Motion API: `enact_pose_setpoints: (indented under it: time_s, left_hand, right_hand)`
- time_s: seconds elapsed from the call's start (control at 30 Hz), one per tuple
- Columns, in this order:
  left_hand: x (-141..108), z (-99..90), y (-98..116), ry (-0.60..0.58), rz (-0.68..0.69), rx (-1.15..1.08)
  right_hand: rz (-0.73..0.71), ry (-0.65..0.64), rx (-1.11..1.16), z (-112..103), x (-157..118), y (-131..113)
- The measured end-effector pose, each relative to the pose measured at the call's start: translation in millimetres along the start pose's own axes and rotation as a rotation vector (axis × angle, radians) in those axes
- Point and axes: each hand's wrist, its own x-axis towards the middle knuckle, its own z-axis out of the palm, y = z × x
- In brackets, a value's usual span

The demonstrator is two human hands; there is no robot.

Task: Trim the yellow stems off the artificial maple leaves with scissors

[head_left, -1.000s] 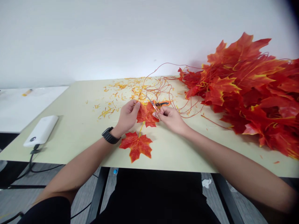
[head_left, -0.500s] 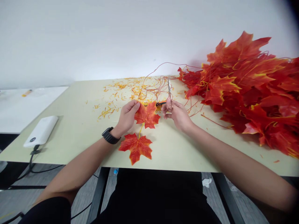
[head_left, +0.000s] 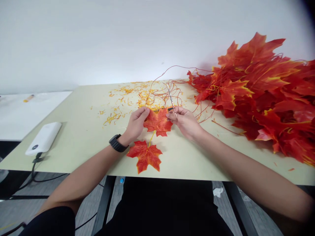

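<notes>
My left hand (head_left: 137, 121) pinches the upper left edge of a red-orange artificial maple leaf (head_left: 157, 123) between thumb and fingers. A second maple leaf (head_left: 145, 155) hangs below it, joined by a yellow stem (head_left: 152, 137), near the front of the table. My right hand (head_left: 184, 119) is closed around a slim pair of metal scissors (head_left: 170, 95), whose tips point up and away from me. Its fingertips meet the right edge of the upper leaf. Behind the leaf lies an orange and black object (head_left: 169, 108), partly covered by the leaf and my fingers.
A large heap of red maple leaves (head_left: 265, 98) fills the right side. Thin reddish-brown strings (head_left: 167, 90) tangle at the back of the table (head_left: 86, 131). Yellow and orange trimmings (head_left: 142, 95) are scattered there. A white power bank (head_left: 44, 137) with a black cable sits at left.
My right hand has moved left to the upper leaf's right edge, and the scissors now tilt left. Both leaves have shifted slightly right with my left hand.
</notes>
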Motion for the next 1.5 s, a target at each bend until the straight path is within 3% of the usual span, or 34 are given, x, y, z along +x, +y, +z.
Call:
enact_pose_setpoints:
  time_s: [0.2,1.27,1.5]
  left_hand:
    - [3.1,-7.1,-9.7,-0.011,-0.17,-0.137]
    - [-1.5,-2.6,3.9,-0.087,-0.21,-0.118]
    - [-3.3,-2.2,4.2,-0.145,-0.215,-0.116]
  right_hand:
    - [-0.016,0.026,-0.026,-5.2,3.4,-1.3]
    - [-0.056,0.098,0.047,-13.7,8.2,-8.9]
    - [-0.127,0.184,0.069,-20.8,16.5,-7.0]
